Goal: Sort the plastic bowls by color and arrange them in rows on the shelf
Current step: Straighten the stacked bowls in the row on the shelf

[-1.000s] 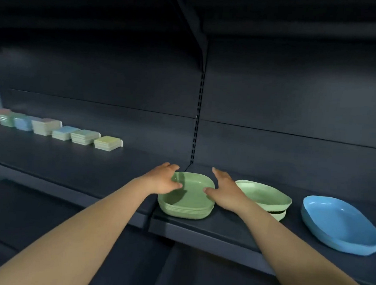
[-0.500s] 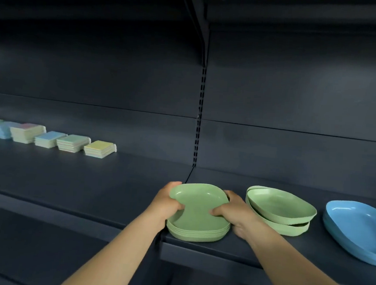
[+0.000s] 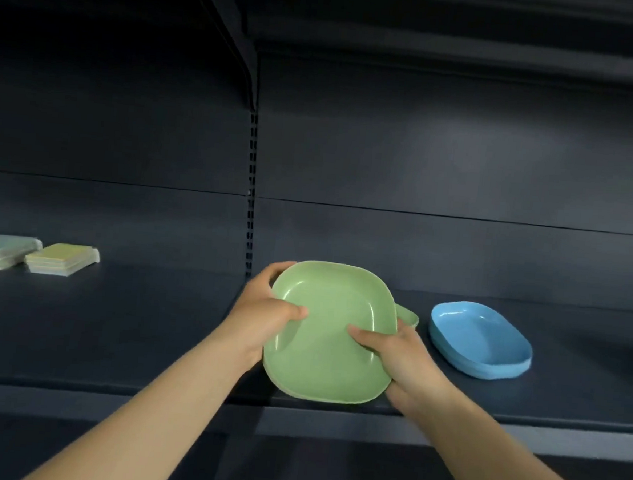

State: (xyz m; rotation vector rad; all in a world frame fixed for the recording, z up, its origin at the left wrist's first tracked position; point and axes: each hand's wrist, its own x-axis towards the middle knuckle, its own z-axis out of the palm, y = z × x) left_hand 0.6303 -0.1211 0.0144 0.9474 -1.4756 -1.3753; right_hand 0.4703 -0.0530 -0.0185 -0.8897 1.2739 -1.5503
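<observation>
- Ok, nearest first: both forearms come in from below, over the front edge of the shelf (image 3: 520, 420).
- L hand (image 3: 264, 311) clamps the left rim of the green bowl stack (image 3: 332, 332), thumb curled over onto the inside face, fingers behind.
- R hand (image 3: 400, 354) clamps the right-front rim the same way, thumb on the inner face, rest of the fingers under/behind.
- Stack is held over the shelf near its front edge, just right of the slotted upright (image 3: 251, 196), tilted so the inside faces the cam. Can't tell if the near edge touches the shelf.
- Handling, my read: thin moulded plastic, so light and stiff enough, not fragile. Smooth glossy finish = slippery, and nested bowls may slide apart if tilted more. Two-sided rim grip w/ thumbs inside looks like the right hold; keep it level.
- Looks: pale green, rounded-square, shallow, several nested, layered rims visible at the lower-left edge.
- Just behind to the right, mostly hidden: another green bowl (image 3: 409, 317) on the shelf.
- Further right, mid-depth: blue bowl (image 3: 479, 339), oblong, upright, apart from the green ones.
- Far left toward the back: small pastel stacks (image 3: 60, 257) in a row.
</observation>
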